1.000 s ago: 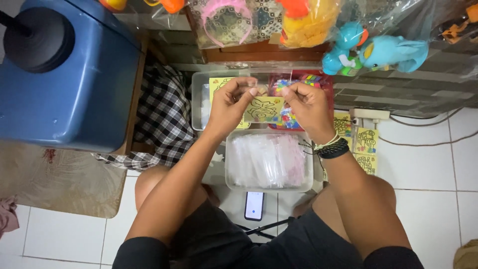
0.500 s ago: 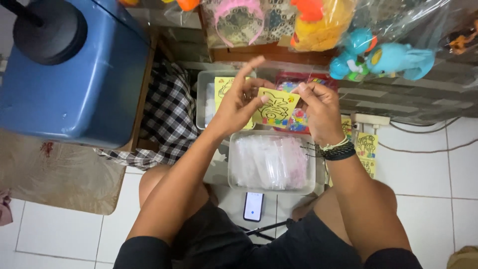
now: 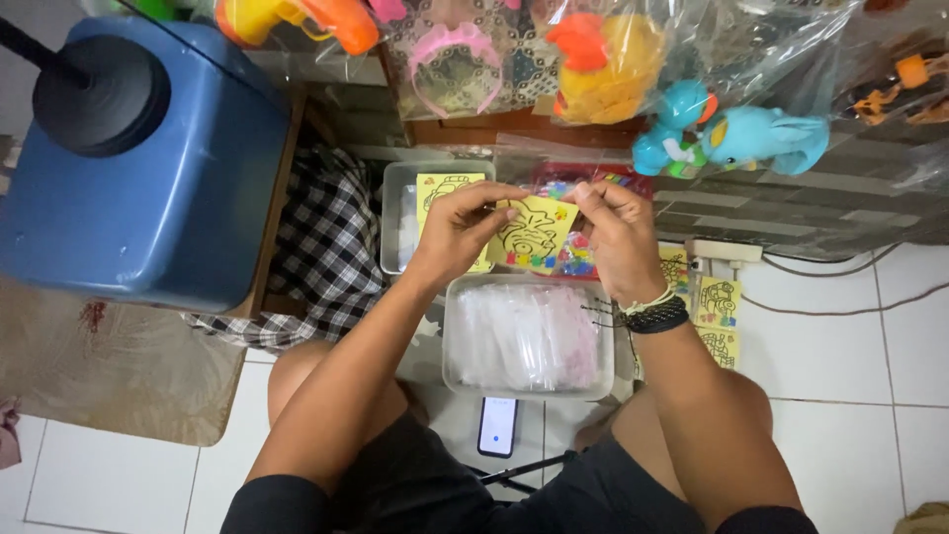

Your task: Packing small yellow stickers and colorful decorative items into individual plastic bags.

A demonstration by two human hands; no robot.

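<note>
Yellow card (image 3: 534,235): matt paper, black line print. Tray of clear sleeves (image 3: 527,336): glossy translucent plastic. Blue container (image 3: 148,168): smooth moulded plastic, dull sheen. Checked cloth (image 3: 321,252): soft woven fabric. Floor tiles (image 3: 850,376): glazed, smooth. Hanging toys (image 3: 732,133): shiny plastic in crinkled film

The person wore dark, near-black shorts (image 3: 445,489) that filled the lower middle of the frame, their hems ending above the bare knees. Both forearms were uncovered, with no sleeves in view. On the right wrist (image 3: 654,311), right of centre, sat a thick black bracelet of braided or beaded make, and just above it a thin pale band. The left hand (image 3: 457,229) and right hand (image 3: 615,235) were bare, without gloves; whether any ring was worn could not be told.
</note>
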